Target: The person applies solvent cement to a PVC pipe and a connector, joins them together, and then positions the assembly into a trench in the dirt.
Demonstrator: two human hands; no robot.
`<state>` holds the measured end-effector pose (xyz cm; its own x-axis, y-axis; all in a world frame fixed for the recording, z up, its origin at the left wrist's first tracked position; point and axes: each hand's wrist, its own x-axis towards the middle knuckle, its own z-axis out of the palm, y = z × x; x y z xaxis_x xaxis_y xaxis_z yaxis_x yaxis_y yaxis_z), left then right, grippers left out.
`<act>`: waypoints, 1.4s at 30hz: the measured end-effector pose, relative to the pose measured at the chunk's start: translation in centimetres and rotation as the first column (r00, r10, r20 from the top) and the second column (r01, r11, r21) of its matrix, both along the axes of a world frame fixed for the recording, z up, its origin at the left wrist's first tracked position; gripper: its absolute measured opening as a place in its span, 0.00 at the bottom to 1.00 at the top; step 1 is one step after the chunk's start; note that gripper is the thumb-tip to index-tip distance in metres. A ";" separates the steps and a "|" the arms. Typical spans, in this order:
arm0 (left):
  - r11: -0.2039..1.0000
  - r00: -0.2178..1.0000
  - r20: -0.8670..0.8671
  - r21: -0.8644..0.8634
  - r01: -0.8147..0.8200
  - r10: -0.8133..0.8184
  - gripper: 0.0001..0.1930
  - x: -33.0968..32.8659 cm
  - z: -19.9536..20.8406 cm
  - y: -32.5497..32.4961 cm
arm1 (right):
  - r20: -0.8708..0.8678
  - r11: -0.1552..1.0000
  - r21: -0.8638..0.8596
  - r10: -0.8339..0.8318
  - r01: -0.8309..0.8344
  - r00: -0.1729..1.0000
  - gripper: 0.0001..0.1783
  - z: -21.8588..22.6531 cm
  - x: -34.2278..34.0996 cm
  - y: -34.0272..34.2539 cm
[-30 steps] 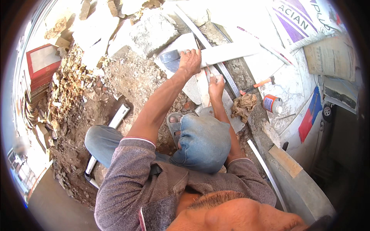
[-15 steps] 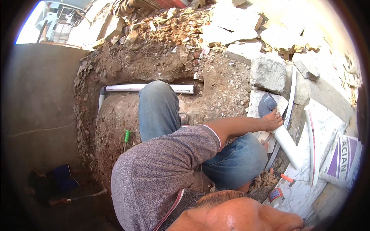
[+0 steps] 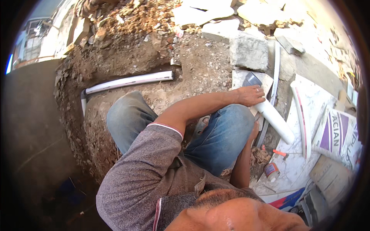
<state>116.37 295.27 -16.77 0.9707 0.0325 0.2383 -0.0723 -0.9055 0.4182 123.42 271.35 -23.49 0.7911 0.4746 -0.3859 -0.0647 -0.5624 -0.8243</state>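
Note:
My left arm reaches across my bent knees. My left hand (image 3: 249, 96) is closed over the end of a white pipe (image 3: 275, 122), where a grey elbow fitting (image 3: 252, 79) sits. The joint between them is hidden under my palm. The elbow lies over a pale tile (image 3: 239, 77), while the pipe slants down to the right. My right hand (image 3: 254, 131) is beside the pipe, mostly behind my right knee; its fingers are hidden. Another white pipe (image 3: 131, 80) lies in the dug trench at left, with a dark grey elbow (image 3: 83, 93) at its left end.
A concrete block (image 3: 249, 52) stands beyond the elbow. At right are a marble-patterned slab (image 3: 318, 96), a red-lined white pipe (image 3: 303, 119), a white and purple bag (image 3: 333, 133), an orange-handled tool (image 3: 279, 153) and a labelled can (image 3: 272, 171). A wall (image 3: 34, 115) borders the left.
The view has shifted, and my knees are spread wider. My left hand now covers more of the pipe joint. More of my right forearm shows beside the right knee.

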 end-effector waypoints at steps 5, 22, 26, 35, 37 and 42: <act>0.999 0.996 -0.084 0.006 -0.039 0.039 0.29 2.4 -1.9 -0.3 | -0.133 0.995 0.018 -0.096 0.100 0.986 0.25 0.8 0.6 0.8; 0.987 0.868 -0.470 0.099 -0.128 0.160 0.26 7.5 -3.6 -3.4 | 0.270 0.725 -0.647 0.507 -0.235 0.819 0.15 8.2 1.4 4.2; 0.993 0.877 -0.467 0.077 -0.089 0.115 0.26 6.9 -3.4 -3.3 | 0.306 0.703 -0.689 0.500 -0.174 0.810 0.15 8.1 0.1 3.9; 0.952 0.925 -0.299 0.265 -0.155 0.235 0.19 6.8 -5.1 -5.6 | 0.198 0.625 -0.730 0.580 -0.276 0.790 0.15 8.6 2.1 3.6; 0.943 0.926 -0.293 0.299 -0.147 0.237 0.18 6.9 -5.1 -5.8 | 0.265 0.664 -0.713 0.555 -0.227 0.789 0.14 8.1 1.2 3.1; 0.978 0.913 -0.379 0.189 -0.083 0.150 0.22 7.1 -4.4 -5.0 | 0.410 0.795 -0.596 0.420 -0.111 0.810 0.12 4.9 -1.1 2.5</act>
